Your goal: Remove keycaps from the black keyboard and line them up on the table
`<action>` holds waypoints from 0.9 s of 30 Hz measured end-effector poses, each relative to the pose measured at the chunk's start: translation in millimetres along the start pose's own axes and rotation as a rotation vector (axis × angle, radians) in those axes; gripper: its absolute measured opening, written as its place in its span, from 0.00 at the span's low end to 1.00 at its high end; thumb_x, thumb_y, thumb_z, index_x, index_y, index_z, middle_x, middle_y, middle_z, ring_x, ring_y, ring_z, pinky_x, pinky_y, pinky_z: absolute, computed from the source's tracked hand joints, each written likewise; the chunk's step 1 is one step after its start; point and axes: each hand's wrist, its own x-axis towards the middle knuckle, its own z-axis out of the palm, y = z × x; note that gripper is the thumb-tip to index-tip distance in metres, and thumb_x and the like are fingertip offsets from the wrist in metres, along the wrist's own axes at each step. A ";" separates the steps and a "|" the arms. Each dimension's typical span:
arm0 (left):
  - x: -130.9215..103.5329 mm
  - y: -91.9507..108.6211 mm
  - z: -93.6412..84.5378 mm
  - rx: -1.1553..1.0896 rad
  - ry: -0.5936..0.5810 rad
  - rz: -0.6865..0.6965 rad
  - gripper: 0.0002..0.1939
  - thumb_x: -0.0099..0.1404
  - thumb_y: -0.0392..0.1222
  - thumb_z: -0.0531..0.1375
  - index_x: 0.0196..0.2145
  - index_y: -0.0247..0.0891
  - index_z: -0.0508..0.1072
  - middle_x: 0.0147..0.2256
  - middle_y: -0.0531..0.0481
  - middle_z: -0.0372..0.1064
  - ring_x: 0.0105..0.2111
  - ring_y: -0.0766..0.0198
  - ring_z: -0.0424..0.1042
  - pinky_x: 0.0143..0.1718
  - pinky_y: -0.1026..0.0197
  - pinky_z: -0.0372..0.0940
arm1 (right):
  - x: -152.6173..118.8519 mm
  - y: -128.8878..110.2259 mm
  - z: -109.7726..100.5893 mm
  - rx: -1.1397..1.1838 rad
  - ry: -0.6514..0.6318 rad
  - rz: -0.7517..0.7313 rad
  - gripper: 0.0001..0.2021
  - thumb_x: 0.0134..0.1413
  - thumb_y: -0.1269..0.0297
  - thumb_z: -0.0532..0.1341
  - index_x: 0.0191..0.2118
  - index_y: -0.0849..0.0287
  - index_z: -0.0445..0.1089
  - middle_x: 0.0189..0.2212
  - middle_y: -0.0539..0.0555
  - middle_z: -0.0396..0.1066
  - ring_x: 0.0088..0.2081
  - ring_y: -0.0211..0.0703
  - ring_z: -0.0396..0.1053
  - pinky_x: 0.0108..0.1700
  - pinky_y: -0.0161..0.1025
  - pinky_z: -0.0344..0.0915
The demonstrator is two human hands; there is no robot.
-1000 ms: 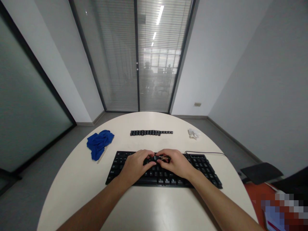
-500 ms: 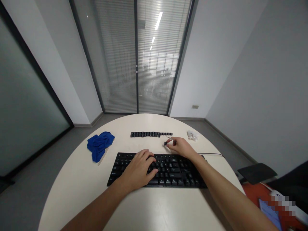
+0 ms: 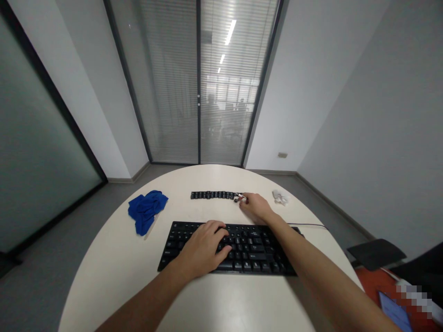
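And there's the right hand (image 3: 254, 205), toward the tabletop's (image 3: 214, 174) far edge, grip closed around a slim tool (image 3: 242, 196), a small keycap (image 3: 236, 200) at its fingertips by the right end of the keycap row (image 3: 212, 195). The left hand (image 3: 205, 247) lies over the black keyboard (image 3: 256, 256), grip relaxed, fingers spread.

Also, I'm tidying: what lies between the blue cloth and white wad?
In the head view: a row of black keycaps, then the right hand with a slim tool.
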 end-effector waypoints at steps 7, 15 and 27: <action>0.8 2.7 -2.6 -0.009 -0.004 -0.011 0.11 0.66 0.41 0.61 0.46 0.39 0.71 0.51 0.45 0.67 0.53 0.53 0.66 0.55 0.47 0.64 | -2.0 -11.1 1.1 -0.020 0.013 0.055 0.23 0.55 0.45 0.59 0.48 0.55 0.75 0.40 0.61 0.78 0.41 0.53 0.74 0.38 0.39 0.62; 0.0 2.3 -3.2 -0.007 -0.001 -0.013 0.11 0.65 0.40 0.61 0.46 0.40 0.71 0.52 0.44 0.67 0.54 0.52 0.66 0.56 0.47 0.63 | 6.1 -22.8 -0.2 -0.042 0.033 0.150 0.24 0.57 0.44 0.56 0.44 0.59 0.77 0.40 0.66 0.78 0.42 0.57 0.75 0.39 0.42 0.65; 0.7 1.7 -0.6 -0.008 -0.008 -0.022 0.11 0.65 0.40 0.62 0.46 0.40 0.71 0.52 0.45 0.67 0.53 0.53 0.66 0.56 0.47 0.63 | 1.5 -16.0 -4.6 -0.031 0.018 0.068 0.15 0.56 0.56 0.60 0.46 0.52 0.77 0.40 0.58 0.79 0.41 0.50 0.75 0.37 0.36 0.63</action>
